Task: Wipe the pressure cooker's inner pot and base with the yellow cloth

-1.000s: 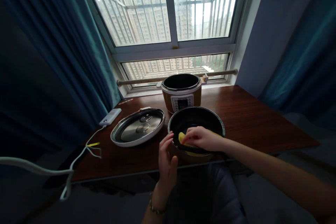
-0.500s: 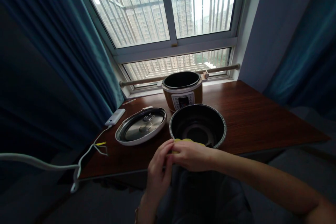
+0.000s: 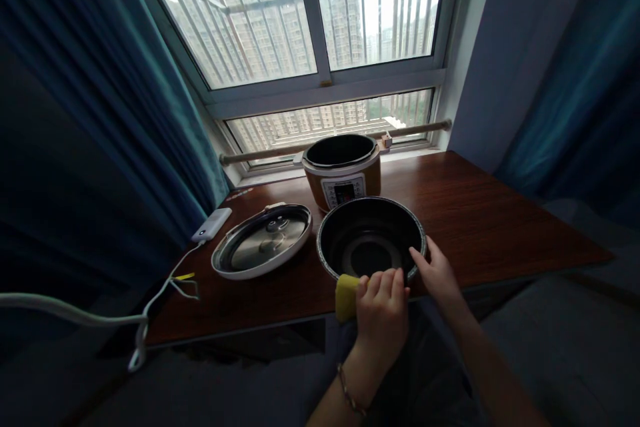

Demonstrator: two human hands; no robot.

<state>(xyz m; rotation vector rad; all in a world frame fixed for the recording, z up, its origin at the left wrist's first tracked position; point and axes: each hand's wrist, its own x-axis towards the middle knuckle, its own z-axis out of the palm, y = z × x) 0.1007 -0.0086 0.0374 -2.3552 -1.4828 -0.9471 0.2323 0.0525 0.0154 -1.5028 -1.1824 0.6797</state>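
My left hand (image 3: 381,310), with a bracelet at its wrist, is closed around a yellow sponge (image 3: 346,298) just at the near rim of a black inner pot (image 3: 367,217). Part of the sponge is hidden under the fingers. My right hand (image 3: 440,273) grips the pot's right rim, its thumb over the edge and its other fingers on the outside. The pot stands upright on the table near the front edge, and its dark inside shows.
Behind the pot, an electric pressure cooker body (image 3: 344,177) stands open by the window. Its round lid (image 3: 263,243) lies inner side up on the left of the wooden table (image 3: 475,213). A white power strip (image 3: 212,225) and white cord (image 3: 163,297) are farther left.
My hands were together around the sponge at the pot's near side. Now they are apart: the left keeps the sponge, and the right has moved to the pot's right rim.
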